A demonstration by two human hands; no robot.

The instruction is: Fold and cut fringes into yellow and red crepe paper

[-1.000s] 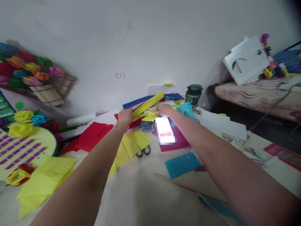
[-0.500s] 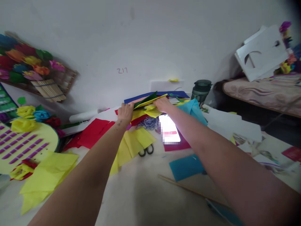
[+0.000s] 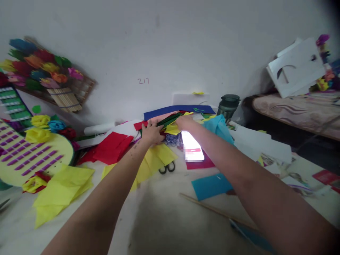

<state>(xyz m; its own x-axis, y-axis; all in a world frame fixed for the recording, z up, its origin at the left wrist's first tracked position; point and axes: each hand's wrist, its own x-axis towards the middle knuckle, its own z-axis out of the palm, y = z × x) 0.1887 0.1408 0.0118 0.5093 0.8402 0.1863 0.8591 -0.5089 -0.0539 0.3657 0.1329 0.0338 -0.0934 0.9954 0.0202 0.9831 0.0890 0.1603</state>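
Observation:
Both my arms reach forward to a pile of coloured paper sheets (image 3: 183, 109) by the wall. My left hand (image 3: 152, 131) lies on the pile with fingers spread over a dark green sheet (image 3: 170, 119). My right hand (image 3: 185, 123) is closed on the edge of the same sheets, pinching yellow paper (image 3: 172, 129). A lit phone (image 3: 192, 150) lies just under my right wrist on a maroon sheet (image 3: 198, 164). Scissors (image 3: 167, 167) lie beside folded yellow paper (image 3: 155, 159).
Red sheets (image 3: 111, 147) and a yellow sheet (image 3: 62, 191) lie at the left near a yellow board with purple strips (image 3: 29, 156) and paper flowers (image 3: 42, 71). A green jar (image 3: 227, 105), a blue sheet (image 3: 209, 185), a wooden stick (image 3: 212, 209) and a bed (image 3: 297, 109) are at the right.
The lifted yellow sheet has been lowered onto the pile and a dark green sheet now shows. My left hand has opened flat on it. The view has shifted a little.

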